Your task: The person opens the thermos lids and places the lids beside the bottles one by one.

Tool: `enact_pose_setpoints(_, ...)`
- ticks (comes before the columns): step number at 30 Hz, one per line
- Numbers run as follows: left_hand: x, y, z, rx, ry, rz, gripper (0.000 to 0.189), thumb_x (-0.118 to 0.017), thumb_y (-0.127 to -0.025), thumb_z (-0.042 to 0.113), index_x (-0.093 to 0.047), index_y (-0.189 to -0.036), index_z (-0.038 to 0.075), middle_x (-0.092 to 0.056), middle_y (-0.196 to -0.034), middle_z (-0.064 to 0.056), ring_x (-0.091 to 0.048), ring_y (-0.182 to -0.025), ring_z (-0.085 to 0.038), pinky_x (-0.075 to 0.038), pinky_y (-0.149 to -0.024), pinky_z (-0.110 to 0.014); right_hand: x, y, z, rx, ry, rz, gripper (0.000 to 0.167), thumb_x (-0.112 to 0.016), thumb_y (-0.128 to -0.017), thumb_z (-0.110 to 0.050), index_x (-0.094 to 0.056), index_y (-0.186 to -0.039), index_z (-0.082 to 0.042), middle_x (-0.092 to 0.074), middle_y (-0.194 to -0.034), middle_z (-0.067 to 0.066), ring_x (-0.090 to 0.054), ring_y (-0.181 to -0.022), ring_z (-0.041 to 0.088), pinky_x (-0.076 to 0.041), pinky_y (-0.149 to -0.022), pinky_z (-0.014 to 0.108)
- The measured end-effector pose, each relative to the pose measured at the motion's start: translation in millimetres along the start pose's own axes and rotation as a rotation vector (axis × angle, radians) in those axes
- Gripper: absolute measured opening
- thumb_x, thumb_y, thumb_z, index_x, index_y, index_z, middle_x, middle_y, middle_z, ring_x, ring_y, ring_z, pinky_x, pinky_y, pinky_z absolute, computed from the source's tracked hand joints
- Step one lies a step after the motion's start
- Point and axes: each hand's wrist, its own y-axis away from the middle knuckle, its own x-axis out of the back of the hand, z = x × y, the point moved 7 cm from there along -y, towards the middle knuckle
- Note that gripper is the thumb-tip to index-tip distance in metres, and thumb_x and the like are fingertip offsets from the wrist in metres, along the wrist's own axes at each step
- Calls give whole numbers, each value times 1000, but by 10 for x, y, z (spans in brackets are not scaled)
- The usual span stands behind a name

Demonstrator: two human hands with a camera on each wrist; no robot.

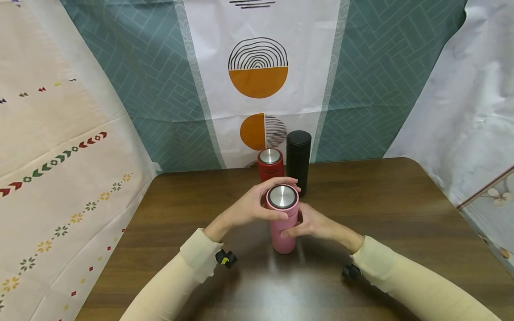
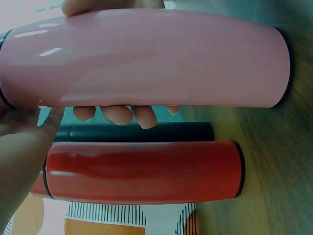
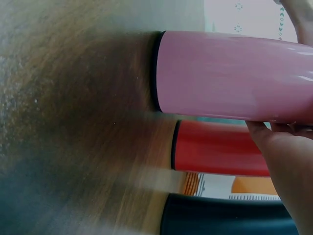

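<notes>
Down the left side hangs a cream cloth [image 1: 60,223] patterned with small flowers and chevrons, its surface softly creased. Next comes the table [image 1: 180,205], brown wood-grain with rounded far corners and a glossy patch of light. Over it reaches a pale sleeve [image 1: 196,256], and the left hand [image 1: 253,204] curls its thumb and fingers round the upper end of the pink flask [image 1: 278,226]. Behind stands the red flask [image 1: 270,170], a smooth cylinder with a brushed-metal disc on top. The pink flask is upright over the middle of the table, glossy, its silvery lid disc ringed in black; whether its base touches the wood I cannot tell. Just behind it, to the right, the black flask [image 1: 298,162] rises slim and dark. The right hand [image 1: 315,222] grips the pink body lower down, thumb across the front. Farther right hangs a rumpled white cloth [image 1: 474,98].
</notes>
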Motion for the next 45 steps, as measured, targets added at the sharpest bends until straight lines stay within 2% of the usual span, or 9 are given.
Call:
enact_pose_setpoints(5,37,23,-34,40,7,13,72,-80,-89,11,-48,-153,7,-63,-142,-9,-58,-129,-27,-50,-108,-46,4,4,24,-10,-10,5,63,-83,-85,-16,-53,-139,-3,-66,-128,12,-64,-116,30,-54,-100,37)
enact_pose_setpoints(15,77,53,-30,34,-114,122,65,-86,-85,22,-60,-143,13,-68,-133,-2,-61,-122,-23,-51,-107,-47,29,16,55,-10,80,65,63,-83,-85,-19,-55,-141,-10,-66,-130,6,-63,-119,27,-53,-102,39)
enact_pose_setpoints(24,39,119,-30,43,-121,223,64,-86,-84,8,-61,-142,13,-68,-133,-3,-61,-123,-23,-52,-106,-43,5,35,19,8,86,60,65,-83,-86,-18,-54,-142,-8,-65,-133,7,-62,-120,29,-53,-102,38)
enact_pose_setpoints(27,25,138,-24,42,-129,271,65,-85,-82,3,-62,-142,12,-68,-133,-3,-60,-125,-25,-51,-108,-43,3,34,12,17,93,65,65,-84,-85,-17,-54,-142,-8,-65,-132,8,-62,-119,28,-53,-102,37)
enact_pose_setpoints(31,11,171,-11,25,-180,379,65,-88,-79,3,-64,-139,11,-70,-131,-2,-51,-140,-24,-41,-117,-42,13,24,17,16,116,80,64,-84,-86,-19,-55,-142,-9,-65,-132,6,-63,-119,26,-54,-101,38)
enact_pose_setpoints(34,0,186,-5,7,-216,432,66,-90,-79,7,-63,-139,11,-70,-130,-2,-54,-138,-21,-43,-115,-40,28,6,17,23,134,88,65,-84,-86,-20,-55,-143,-11,-65,-133,5,-63,-119,25,-54,-101,40)
enact_pose_setpoints(36,6,175,2,2,-220,412,68,-90,-80,8,-61,-142,10,-68,-131,-2,-60,-128,-21,-48,-111,-39,42,-10,8,27,143,89,64,-84,-85,-20,-55,-142,-11,-65,-132,4,-64,-119,25,-54,-101,40)
enact_pose_setpoints(38,32,164,7,12,-197,344,71,-88,-82,8,-57,-145,10,-66,-135,-2,-61,-122,-20,-51,-107,-39,45,-24,10,27,138,78,64,-85,-85,-19,-55,-142,-11,-66,-131,4,-64,-118,25,-54,-101,40)
enact_pose_setpoints(45,99,118,26,66,-16,48,74,-79,-90,6,-47,-156,15,-57,-150,-4,-56,-134,-25,-48,-111,-43,34,-15,41,-1,124,45,61,-84,-86,-21,-57,-139,-8,-68,-127,5,-65,-115,25,-54,-100,37)
